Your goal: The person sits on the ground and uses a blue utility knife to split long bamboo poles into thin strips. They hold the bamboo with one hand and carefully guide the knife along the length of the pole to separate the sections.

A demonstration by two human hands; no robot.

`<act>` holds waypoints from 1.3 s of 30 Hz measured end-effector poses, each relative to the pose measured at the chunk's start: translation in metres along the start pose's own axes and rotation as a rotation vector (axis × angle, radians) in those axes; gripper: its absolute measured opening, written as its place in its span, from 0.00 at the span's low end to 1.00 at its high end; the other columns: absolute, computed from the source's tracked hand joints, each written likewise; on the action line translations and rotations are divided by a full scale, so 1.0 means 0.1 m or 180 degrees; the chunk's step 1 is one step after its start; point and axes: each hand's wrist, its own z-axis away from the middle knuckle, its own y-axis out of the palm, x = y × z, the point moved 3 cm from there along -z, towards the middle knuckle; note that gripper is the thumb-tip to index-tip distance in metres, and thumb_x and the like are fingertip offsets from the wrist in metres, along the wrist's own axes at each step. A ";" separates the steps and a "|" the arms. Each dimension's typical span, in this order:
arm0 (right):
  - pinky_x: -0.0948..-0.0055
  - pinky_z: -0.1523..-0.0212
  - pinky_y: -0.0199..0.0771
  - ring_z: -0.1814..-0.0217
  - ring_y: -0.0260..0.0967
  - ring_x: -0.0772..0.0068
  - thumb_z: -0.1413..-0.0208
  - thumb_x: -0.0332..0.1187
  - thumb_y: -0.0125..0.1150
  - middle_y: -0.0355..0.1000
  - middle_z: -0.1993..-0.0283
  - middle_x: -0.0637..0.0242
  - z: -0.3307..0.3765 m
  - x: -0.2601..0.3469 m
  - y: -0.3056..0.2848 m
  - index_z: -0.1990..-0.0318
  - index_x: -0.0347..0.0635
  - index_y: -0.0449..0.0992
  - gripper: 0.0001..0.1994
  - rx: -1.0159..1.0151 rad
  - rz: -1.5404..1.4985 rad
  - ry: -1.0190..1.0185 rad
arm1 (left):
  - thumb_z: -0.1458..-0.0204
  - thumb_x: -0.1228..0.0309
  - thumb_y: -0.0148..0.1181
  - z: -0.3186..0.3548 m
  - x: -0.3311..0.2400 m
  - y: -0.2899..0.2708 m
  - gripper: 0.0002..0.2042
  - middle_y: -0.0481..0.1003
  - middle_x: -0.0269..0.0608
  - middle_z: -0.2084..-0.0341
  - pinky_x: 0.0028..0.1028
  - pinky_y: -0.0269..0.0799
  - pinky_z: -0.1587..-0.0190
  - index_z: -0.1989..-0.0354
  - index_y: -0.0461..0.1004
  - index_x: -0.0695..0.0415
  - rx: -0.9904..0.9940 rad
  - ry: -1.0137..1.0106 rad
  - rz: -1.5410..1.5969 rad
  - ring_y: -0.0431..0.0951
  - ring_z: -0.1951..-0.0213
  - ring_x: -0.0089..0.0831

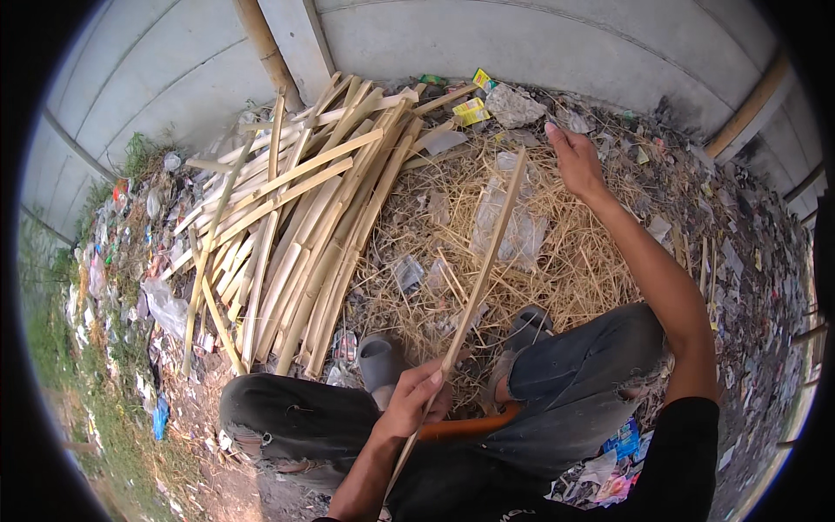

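A long, narrow bamboo strip (pixel 487 261) slants upward from my lap, its far end near the middle of the view. My left hand (pixel 416 400) is closed around its lower part, just in front of my body. My right hand (pixel 574 161) is raised out ahead, to the right of the strip's far end and apart from it. Its visible fingers are stretched out, with nothing seen in them; the other fingers are partly hidden. Under the strip, an orange curved bar (pixel 470 424) lies between my legs. Thin straw-like shavings (pixel 574 252) cover the ground ahead.
Many split bamboo pieces (pixel 300 226) lie in a crossed heap ahead to the left. A pale concrete wall (pixel 522 43) with a bamboo pole (pixel 268 52) stands behind. Litter, a grey rock (pixel 513 106) and clear plastic (pixel 509 217) lie about. My sandals (pixel 380 364) rest near the shavings.
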 end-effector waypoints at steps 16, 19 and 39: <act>0.57 0.73 0.65 0.80 0.66 0.57 0.29 0.58 0.49 0.65 0.83 0.58 0.73 0.99 0.23 0.65 0.38 0.78 0.29 0.1325 0.0620 -0.1313 | 0.34 0.48 0.53 -0.01 -0.04 -0.12 0.37 0.57 0.29 0.85 0.23 0.48 0.84 0.28 0.58 0.69 0.0170 -0.0016 0.0703 0.55 0.87 0.20; 0.57 0.75 0.65 0.82 0.65 0.58 0.29 0.59 0.49 0.64 0.84 0.60 0.51 0.82 0.18 0.65 0.38 0.79 0.30 0.0992 0.0468 -0.0998 | 0.32 0.48 0.50 -0.02 -0.01 -0.10 0.36 0.56 0.29 0.84 0.22 0.48 0.82 0.27 0.58 0.66 0.0184 -0.0138 0.0498 0.55 0.85 0.20; 0.80 0.83 0.49 0.83 0.48 0.89 0.31 0.56 0.58 0.52 0.80 0.81 0.62 0.77 0.03 0.62 0.42 0.71 0.23 0.1055 -0.1588 0.0436 | 0.28 0.49 0.44 -0.08 -0.07 -0.19 0.33 0.58 0.27 0.82 0.21 0.52 0.81 0.27 0.60 0.64 -0.0384 0.0234 0.0269 0.57 0.83 0.18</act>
